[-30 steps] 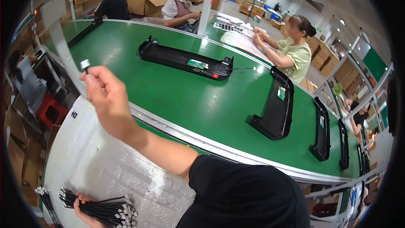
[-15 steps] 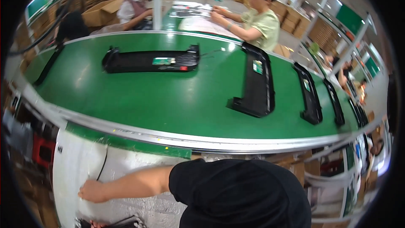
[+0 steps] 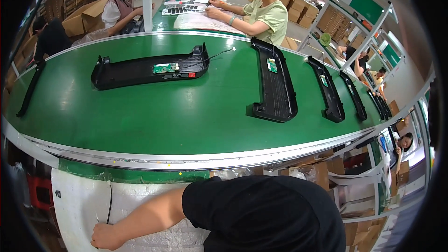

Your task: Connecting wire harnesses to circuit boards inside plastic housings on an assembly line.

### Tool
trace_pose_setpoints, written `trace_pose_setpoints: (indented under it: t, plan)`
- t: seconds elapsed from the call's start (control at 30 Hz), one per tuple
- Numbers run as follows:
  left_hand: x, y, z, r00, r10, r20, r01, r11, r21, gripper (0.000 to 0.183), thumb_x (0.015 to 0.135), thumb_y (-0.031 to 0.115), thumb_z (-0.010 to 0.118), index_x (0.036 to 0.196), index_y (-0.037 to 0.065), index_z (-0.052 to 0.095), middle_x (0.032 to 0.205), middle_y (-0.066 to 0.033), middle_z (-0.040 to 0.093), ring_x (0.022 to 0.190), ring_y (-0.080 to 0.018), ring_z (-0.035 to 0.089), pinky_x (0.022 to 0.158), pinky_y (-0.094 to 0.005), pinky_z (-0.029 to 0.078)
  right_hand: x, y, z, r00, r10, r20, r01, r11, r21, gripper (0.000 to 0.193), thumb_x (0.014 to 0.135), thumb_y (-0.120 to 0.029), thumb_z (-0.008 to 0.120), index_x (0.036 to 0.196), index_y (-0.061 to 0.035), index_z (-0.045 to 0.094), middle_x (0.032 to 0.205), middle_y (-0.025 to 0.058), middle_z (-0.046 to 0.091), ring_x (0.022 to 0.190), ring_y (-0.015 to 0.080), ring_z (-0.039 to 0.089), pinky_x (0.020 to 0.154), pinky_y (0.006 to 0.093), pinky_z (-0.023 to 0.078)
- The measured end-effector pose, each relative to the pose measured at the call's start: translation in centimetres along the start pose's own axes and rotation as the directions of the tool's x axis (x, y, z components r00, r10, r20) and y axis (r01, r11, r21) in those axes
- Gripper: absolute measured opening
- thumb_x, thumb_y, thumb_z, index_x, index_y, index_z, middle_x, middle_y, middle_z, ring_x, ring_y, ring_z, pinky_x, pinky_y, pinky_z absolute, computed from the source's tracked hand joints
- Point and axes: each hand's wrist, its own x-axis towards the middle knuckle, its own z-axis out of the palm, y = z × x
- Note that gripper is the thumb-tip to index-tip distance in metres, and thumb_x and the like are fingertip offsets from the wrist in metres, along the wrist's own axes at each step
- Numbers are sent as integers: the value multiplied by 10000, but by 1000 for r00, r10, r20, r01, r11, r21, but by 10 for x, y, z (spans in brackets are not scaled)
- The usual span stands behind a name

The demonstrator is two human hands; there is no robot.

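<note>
My right hand (image 3: 106,236) is closed at the lower left, over a white, glossy work surface (image 3: 79,205). A thin black cable (image 3: 110,203) runs from the fingers up toward the green strip along the table's edge. My fingers hide the part of the cable that they grip. The right forearm (image 3: 151,212) reaches leftward from a black sleeve (image 3: 210,200). My left hand is out of the picture.
Beyond the work surface runs a green conveyor belt (image 3: 154,126) with a metal rail. A black plastic housing (image 3: 135,72) with a circuit board (image 3: 163,68) lies on it; several similar housings (image 3: 275,88) lie rightward. A person in light green (image 3: 266,18) sits across the belt.
My view has shifted, so the housings appear farther left. My right hand stays closed on the cable, lower in view. The other hand and the black cables at the lower edge have left view.
</note>
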Motion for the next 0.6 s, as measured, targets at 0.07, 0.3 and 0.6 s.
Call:
trace_pose_setpoints:
  t: [0.07, 0.3, 0.6]
  plan:
    - [11, -6, 1, 998, -40, 40, 39, 999, 4, 133, 734, 72, 567, 817, 39, 468, 758, -55, 457, 688, -142, 452, 672, -291, 409, -4, 12, 3, 1000, 24, -9, -24, 999, 25, 157, 726, -163, 550, 801, -33, 594, 760, 114, 634, 729, 299, 610, 673, 401, 444]
    - [31, -5, -6, 999, -43, 2, 43, 997, 63, 125, 740, 80, 562, 815, 36, 472, 756, -59, 465, 698, -149, 462, 684, -299, 413, 7, 12, 18, 998, -27, -59, 35, 990, 136, 174, 760, -214, 535, 770, -58, 611, 717, 106, 631, 705, 303, 609, 665, 420, 438]
    - [38, 8, -12, 1000, -12, 27, 7, 986, 164, 117, 749, 93, 556, 813, 32, 479, 754, -65, 475, 713, -159, 477, 702, -309, 419, 5, 23, 22, 997, -55, -55, 57, 998, 35, 165, 751, -201, 522, 754, -66, 617, 723, 113, 637, 711, 306, 616, 627, 427, 445]
